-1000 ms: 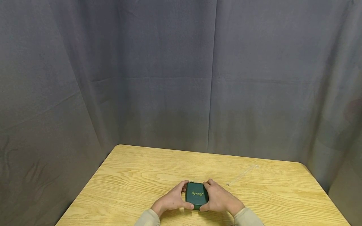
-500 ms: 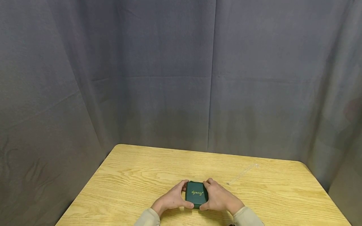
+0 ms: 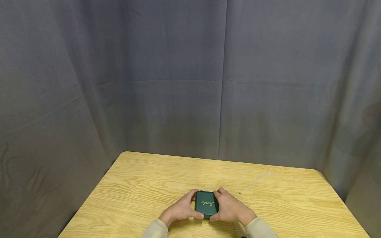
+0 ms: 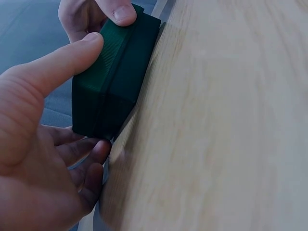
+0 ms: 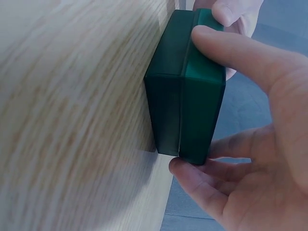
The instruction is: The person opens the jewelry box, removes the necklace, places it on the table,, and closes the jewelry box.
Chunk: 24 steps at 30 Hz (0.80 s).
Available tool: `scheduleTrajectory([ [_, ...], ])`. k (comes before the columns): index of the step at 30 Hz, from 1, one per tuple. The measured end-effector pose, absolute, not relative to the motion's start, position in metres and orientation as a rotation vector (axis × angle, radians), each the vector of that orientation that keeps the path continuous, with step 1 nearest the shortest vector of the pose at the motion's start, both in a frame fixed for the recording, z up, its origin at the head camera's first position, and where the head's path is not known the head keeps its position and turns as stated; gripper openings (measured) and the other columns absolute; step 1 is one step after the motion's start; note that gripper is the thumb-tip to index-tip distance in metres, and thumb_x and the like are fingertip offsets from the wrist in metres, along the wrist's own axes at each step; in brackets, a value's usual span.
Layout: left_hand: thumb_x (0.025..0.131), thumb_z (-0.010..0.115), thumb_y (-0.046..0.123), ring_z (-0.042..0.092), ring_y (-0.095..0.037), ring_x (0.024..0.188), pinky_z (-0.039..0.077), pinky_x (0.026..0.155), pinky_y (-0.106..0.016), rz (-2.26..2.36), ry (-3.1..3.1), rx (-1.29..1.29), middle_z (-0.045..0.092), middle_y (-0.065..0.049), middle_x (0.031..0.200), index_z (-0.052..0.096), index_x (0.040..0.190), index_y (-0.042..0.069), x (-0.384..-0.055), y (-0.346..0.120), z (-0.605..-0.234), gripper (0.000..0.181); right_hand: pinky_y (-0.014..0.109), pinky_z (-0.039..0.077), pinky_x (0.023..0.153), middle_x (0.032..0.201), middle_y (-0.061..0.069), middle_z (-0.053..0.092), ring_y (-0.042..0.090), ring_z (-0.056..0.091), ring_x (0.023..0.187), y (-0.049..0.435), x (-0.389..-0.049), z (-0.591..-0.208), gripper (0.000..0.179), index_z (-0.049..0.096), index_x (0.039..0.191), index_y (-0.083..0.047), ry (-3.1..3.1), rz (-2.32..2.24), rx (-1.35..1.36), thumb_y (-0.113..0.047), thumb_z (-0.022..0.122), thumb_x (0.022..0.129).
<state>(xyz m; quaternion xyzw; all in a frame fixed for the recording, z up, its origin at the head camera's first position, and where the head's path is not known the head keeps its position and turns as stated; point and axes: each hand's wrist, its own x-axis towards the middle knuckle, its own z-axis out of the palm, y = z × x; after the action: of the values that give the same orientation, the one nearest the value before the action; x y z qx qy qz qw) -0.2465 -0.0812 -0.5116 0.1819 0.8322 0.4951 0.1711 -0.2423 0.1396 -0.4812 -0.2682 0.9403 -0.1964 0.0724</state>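
Note:
A dark green jewelry box (image 3: 206, 204) with gold script on its lid sits on the wooden table near the front. From its left side my left hand (image 3: 182, 208) grips it, thumb on the near face and fingers around the far edge. My right hand (image 3: 232, 207) holds the opposite side in the same way. Both wrist views show the box (image 4: 113, 72) closed, with a seam running between lid and base; the thumbs press on the lid part (image 5: 204, 77). To the right and farther back lies a thin, pale necklace (image 3: 254, 183), stretched out diagonally.
The light wood-grain table (image 3: 143, 185) has rounded far corners. Grey curtains (image 3: 178, 99) hang behind it and along both sides.

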Motion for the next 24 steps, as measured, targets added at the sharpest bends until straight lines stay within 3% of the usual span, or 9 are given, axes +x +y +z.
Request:
scheduleTrajectory([
  [24,0.07,0.085,0.019,0.046,-0.025,0.115,0.035,0.098,-0.047,1.426,2.346,0.525,0.048,-0.005,0.125,0.038,0.139,0.005,-0.2473,-0.0797,-0.5104,0.085,0.032,0.047,0.069,0.109,0.009,0.049,0.014,0.048,0.082,0.1391,-0.2426,-0.4834,0.094,0.048,0.129,0.011,2.823,-0.592,-0.831,-0.051,0.08,0.066],
])
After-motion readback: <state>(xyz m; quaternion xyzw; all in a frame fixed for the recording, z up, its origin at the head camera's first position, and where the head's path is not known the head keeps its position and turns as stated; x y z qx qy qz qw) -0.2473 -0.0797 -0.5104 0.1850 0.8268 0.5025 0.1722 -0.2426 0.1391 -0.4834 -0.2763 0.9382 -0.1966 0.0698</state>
